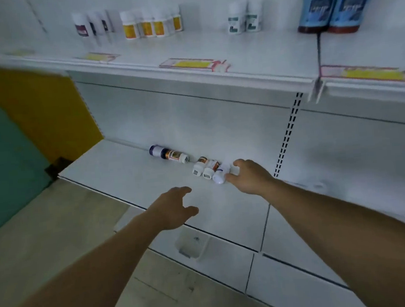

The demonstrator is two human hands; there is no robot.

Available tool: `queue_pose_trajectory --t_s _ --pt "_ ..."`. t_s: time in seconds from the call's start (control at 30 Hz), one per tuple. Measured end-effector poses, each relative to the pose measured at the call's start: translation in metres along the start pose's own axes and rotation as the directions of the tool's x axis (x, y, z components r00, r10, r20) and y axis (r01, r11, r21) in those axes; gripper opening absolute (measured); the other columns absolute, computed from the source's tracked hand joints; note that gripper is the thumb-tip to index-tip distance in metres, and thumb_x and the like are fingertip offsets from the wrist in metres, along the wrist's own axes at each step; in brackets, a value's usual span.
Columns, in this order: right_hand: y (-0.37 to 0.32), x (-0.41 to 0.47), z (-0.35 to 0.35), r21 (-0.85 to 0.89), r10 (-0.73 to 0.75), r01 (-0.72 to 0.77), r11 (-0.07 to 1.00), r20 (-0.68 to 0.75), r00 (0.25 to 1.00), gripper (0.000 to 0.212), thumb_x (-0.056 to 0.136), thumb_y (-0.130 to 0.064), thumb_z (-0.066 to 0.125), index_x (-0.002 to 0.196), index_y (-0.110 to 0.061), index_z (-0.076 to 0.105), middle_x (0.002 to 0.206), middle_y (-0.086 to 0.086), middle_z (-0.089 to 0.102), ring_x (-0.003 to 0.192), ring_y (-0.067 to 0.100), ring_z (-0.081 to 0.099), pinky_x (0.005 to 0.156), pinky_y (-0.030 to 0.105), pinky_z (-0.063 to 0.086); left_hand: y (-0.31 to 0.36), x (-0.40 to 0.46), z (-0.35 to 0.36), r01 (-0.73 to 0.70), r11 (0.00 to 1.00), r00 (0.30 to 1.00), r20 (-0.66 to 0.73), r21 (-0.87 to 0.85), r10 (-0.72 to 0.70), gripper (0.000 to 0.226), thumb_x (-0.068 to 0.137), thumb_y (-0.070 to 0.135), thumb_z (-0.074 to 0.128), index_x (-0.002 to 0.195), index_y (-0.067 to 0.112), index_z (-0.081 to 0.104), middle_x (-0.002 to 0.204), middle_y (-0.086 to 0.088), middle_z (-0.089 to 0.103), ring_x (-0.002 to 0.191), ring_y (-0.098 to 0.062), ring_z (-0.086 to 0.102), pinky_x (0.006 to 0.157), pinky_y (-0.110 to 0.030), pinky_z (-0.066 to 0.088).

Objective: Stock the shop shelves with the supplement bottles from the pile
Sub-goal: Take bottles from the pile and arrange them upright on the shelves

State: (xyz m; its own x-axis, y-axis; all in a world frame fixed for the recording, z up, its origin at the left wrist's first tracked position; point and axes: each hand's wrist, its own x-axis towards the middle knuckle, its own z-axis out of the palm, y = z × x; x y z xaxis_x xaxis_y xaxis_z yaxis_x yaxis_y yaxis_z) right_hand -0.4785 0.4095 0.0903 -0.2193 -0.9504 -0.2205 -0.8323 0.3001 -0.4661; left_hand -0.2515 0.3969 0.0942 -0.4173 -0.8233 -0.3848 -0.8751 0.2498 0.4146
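Forearms nearest | left hand (176,205) released, hovering over white bottom shelf (125,182) | right hand (248,175) grip touching white lying supplement bottle (220,173) near back edge, not clenched | risk I see: nudge rolls bottle into neighbours.

no text, brand or number can be read anywhere. the labels on the blue bottles (337,4) at 1 o'clock carry pale lettering, too blurred to make out. the yellow-labelled bottles (151,23) and the green-labelled bottles (243,18) at 12 o'clock show only blocks of colour. the price tags (193,64) along the upper shelf edge show yellow and pink strips, their print smeared. the lying bottles (207,168) near centre have unreadable labels.
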Motion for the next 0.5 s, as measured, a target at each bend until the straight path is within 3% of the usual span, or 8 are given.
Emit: queue_pose_trajectory --t_s 0.27,0.5 --pt "-0.041 0.033 0.041 0.045 0.171 -0.169 0.985 -0.032 0.985 0.055 0.094 -0.043 0.051 0.136 -0.008 0.045 0.135 0.016 0.051 0.120 0.031 0.051 0.093 0.032 0.041 -0.073 0.089 -0.034 -0.122 0.991 0.978 0.177 0.059 0.110 0.070 0.089 0.045 0.057 0.148 0.023 0.026 0.155 -0.003 0.024 0.139 -0.023 0.030 0.111 -0.035 0.029" --pt "-0.028 0.118 0.082 -0.024 0.180 -0.181 0.983 -0.041 0.983 0.051 0.092 -0.041 0.054 0.130 -0.008 0.048 0.129 0.012 0.054 0.120 0.029 0.050 0.097 0.032 0.038 -0.089 0.199 -0.025 -0.159 0.986 0.980 0.132 0.058 0.150 0.072 0.088 0.043 0.060 0.147 0.021 0.026 0.153 -0.006 0.028 0.135 -0.025 0.036 0.107 -0.035 0.034"
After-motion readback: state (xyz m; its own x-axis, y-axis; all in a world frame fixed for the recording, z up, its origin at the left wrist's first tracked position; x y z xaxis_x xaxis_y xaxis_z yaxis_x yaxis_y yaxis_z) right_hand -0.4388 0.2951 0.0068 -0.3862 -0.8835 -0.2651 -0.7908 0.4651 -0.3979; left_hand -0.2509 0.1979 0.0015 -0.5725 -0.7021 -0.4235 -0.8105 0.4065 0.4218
